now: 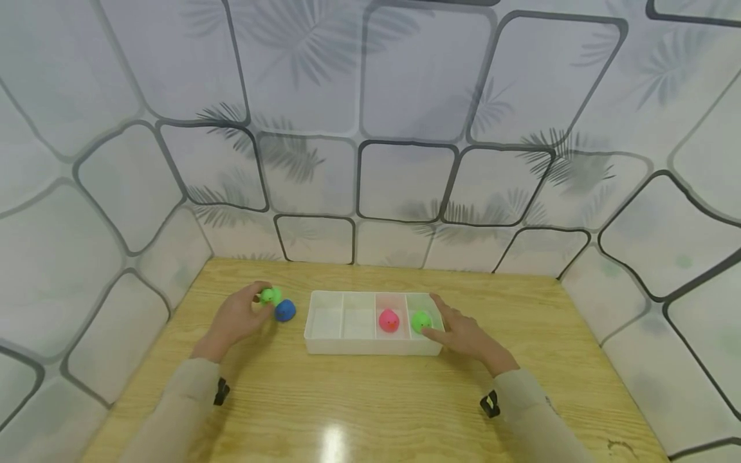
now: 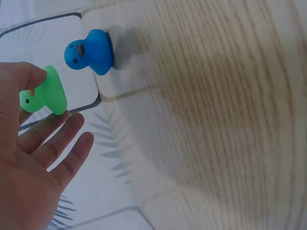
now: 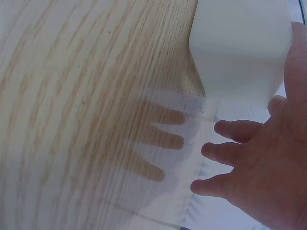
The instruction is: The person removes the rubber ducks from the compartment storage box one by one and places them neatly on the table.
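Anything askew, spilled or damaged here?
One thing: a dark, curved mark on the yellowish wooden table, lower right in the head view, breaking the grain; scuff or stain, can't tell. The white four-compartment tray looks straight; no visible spill.

Here's the left arm [image 1: 173,411], beige-sleeved, angling up from the lower left of the head view, and the right arm [image 1: 541,421], sleeved to match, slanting in from the lower right. Left of centre, the left hand [image 1: 238,317] pinches, left thumb [image 2: 31,75] at the left edge of its wrist view, three left fingers [image 2: 60,139] fanned below. And there's the right hand [image 1: 470,335]: right fingers [image 3: 225,153] straight, spread, pointing left, right thumb [image 3: 297,62] apart at upper right.
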`<act>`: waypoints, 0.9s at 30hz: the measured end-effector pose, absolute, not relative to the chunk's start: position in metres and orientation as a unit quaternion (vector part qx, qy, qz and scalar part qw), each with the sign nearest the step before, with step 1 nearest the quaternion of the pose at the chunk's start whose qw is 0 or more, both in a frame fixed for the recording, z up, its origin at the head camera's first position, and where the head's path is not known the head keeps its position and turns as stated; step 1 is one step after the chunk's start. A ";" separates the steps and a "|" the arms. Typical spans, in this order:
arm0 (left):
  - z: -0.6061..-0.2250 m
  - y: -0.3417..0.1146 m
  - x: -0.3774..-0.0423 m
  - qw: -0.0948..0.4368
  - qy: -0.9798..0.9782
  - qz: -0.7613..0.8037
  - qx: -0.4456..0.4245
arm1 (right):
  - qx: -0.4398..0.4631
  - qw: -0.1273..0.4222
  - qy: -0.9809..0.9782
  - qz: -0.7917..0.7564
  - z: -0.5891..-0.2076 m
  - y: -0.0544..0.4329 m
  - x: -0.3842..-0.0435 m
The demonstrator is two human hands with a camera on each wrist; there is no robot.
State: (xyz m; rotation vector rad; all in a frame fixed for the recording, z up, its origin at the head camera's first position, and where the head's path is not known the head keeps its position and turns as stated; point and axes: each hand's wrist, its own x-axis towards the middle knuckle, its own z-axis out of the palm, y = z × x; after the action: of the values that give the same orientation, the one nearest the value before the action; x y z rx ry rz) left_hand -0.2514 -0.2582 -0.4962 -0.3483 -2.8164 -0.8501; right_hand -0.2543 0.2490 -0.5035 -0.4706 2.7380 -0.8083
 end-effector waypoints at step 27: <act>-0.510 -0.272 -0.246 0.074 -0.952 -0.274 -0.118 | -0.143 0.134 0.943 -0.269 -0.504 0.248 -0.254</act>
State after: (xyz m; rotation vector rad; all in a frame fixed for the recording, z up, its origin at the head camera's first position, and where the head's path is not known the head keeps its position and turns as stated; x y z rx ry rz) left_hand -0.2461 -0.2720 -0.5103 -0.3538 -2.8569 -0.8213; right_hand -0.2543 0.2482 -0.5040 -0.4150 2.7343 -0.7785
